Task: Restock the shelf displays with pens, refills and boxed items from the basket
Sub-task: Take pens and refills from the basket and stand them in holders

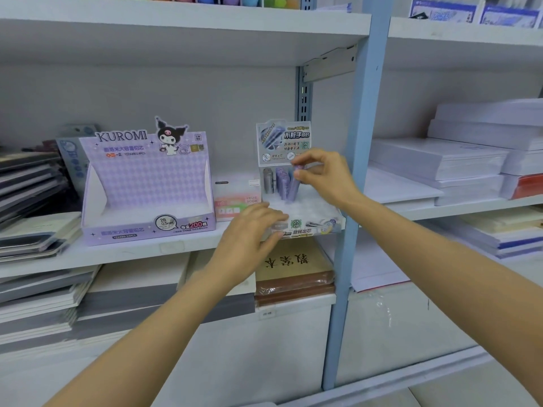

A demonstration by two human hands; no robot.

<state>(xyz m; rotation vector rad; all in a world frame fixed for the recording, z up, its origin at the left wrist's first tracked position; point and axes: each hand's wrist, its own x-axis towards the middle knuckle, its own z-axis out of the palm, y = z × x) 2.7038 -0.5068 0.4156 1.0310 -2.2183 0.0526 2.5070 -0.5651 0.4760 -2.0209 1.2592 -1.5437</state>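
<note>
Head view looks down at a white shelf [182, 249] where both bare hands meet at a small refill display box [308, 214] printed with Chinese text and a "05 2B" mark. The right hand [321, 177] pinches the top of a purple refill tube [294, 188] between thumb and fingertips. The tube leans slightly, with its lower end down inside the display box, just beside a row of standing tubes [279, 182] (one grey, the others purple) at the back of the box. The left hand [249, 230] holds the front left corner of the display box, fingers lying over the top of the front wall and the thumb pressed against the printed front face. Left of this box sits a low pink box [238, 202] marked "FRUIT SODA", touching or nearly touching it. Further left stands a lilac Kuromi carton [147, 183] with a checked inner back. Dark notebooks [29, 183] are stacked at the far left of the shelf. A pale blue post [365, 136] rises just right of the display box, and beyond it lie white paper stacks [440, 160]. On the shelf below, under the hands, rests a brown wrapped pack [293, 274] with black characters on top.
</note>
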